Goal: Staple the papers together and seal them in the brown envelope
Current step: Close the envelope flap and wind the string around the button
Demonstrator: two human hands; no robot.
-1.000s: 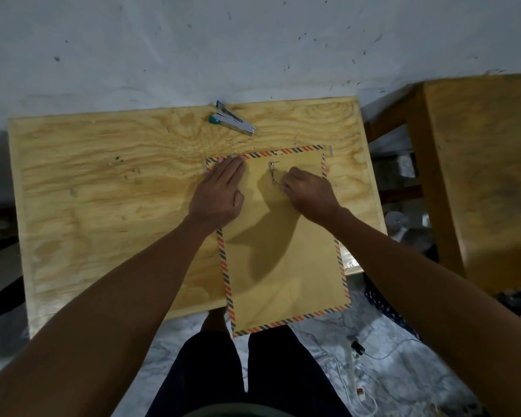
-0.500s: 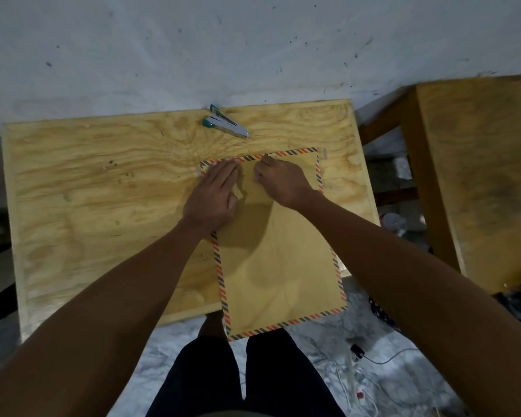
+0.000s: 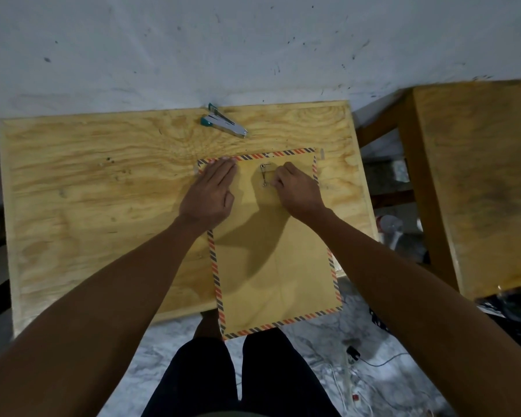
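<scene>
Plywood bench against white wall. Envelope overhangs near edge. My left grip flat, open, on its top-left corner; right grip pinching string at clasp. Stapler beyond. No readable writing.

No readable txt, labels or nos. anywhere, incl. envelope, stapler.

Stapler lies behind envelope on table.
</scene>
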